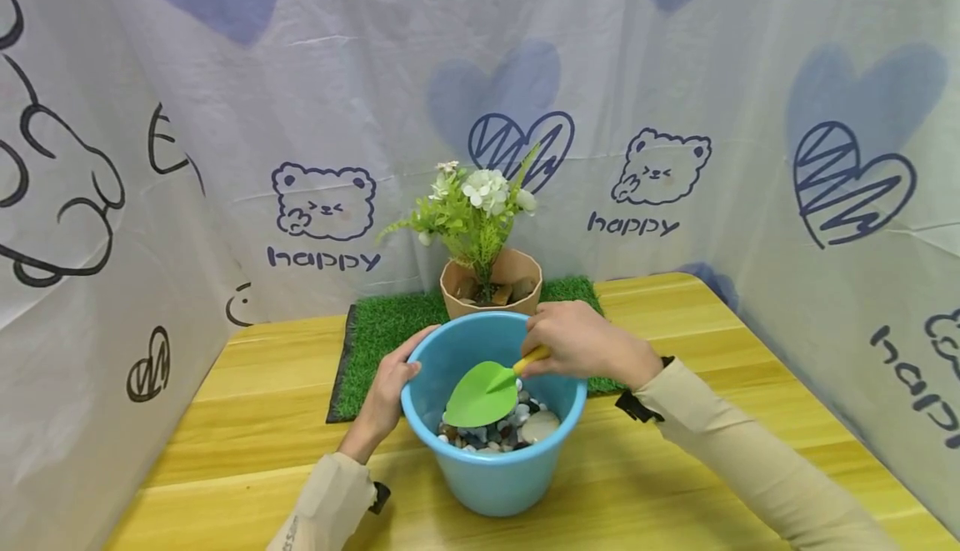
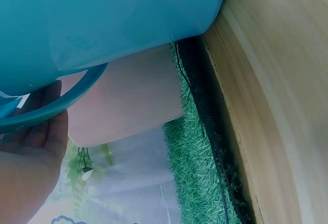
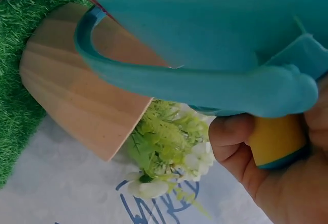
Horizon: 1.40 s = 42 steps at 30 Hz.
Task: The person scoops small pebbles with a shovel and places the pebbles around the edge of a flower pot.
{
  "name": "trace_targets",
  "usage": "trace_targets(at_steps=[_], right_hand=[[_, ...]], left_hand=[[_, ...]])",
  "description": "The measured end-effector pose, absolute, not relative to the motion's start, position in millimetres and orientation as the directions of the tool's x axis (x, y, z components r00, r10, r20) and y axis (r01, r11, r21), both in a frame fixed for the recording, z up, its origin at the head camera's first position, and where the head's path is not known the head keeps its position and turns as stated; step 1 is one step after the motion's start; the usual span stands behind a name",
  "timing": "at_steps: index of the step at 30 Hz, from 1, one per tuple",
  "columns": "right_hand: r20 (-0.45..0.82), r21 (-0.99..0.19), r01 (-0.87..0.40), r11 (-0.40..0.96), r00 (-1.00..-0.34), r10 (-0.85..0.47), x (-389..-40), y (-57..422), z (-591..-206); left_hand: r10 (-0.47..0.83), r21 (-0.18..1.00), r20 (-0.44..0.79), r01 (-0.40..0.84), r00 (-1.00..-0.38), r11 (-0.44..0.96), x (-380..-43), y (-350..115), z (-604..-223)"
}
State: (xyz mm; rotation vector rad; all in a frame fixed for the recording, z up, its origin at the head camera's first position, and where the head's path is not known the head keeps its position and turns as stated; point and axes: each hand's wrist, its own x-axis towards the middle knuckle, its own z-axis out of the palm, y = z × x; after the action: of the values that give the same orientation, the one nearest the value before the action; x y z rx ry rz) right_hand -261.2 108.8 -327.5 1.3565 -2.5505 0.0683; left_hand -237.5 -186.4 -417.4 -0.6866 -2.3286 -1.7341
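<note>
Head view, R hand [image 1: 573, 341] w/ fingers curled round green shovel [image 1: 480, 398], its blade just L of them over pebbles [image 1: 493, 437] in blue bucket [image 1: 498, 484], L hand [image 1: 386, 390] gripping bucket rim, flowerpot [image 1: 517, 264] beyond fingers on grass mat [image 1: 390, 326], table [image 1: 247, 418] below.

Word "happy" [image 1: 324, 258] printed 3x on wht. backdrop [image 1: 337, 84]: under bear drawings [image 1: 326, 202] left and right of ctr., plus lower right edge; sleeve [image 1: 324, 497] lettering, btm. left, illegible.
</note>
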Motion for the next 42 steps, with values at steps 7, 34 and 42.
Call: trace_targets(at_steps=[7,34,42], right_hand=[[0.246,0.078,-0.806,0.587,-0.555,-0.795,-260,108,-331],[-0.003,-0.019,-0.824,0.566,-0.566,-0.824,-263,102,-322],[0.015,0.020,-0.842,0.539,-0.539,-0.842,-262,102,-322]], left_hand=[[0.283,0.873,0.373,0.438,-0.883,0.215,-237,-187,-418],[0.280,0.896,0.355,0.410,-0.892,0.171,-237,-185,-422],[0.280,0.904,0.350,0.401,-0.894,0.150,-238,-184,-420]])
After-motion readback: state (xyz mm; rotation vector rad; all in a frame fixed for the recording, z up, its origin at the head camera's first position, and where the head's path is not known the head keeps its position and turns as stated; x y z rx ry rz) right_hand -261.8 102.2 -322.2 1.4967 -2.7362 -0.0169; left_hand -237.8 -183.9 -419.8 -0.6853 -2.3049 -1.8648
